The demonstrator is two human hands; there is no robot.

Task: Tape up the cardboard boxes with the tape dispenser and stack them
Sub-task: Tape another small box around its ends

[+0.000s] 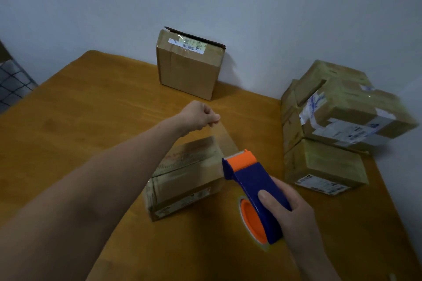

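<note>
A small cardboard box [182, 180] lies flat on the wooden table [91, 121] in front of me. My right hand [290, 210] grips a blue and orange tape dispenser [253, 187] just right of that box. A strip of clear tape [225, 137] stretches from the dispenser's front up to my left hand [201, 116], which pinches the tape's free end above the box's far edge.
Another cardboard box [189, 64] stands upright against the wall at the back. A stack of taped boxes [338, 125] sits at the right side of the table. A dark grid-patterned object [11, 84] is at the far left edge.
</note>
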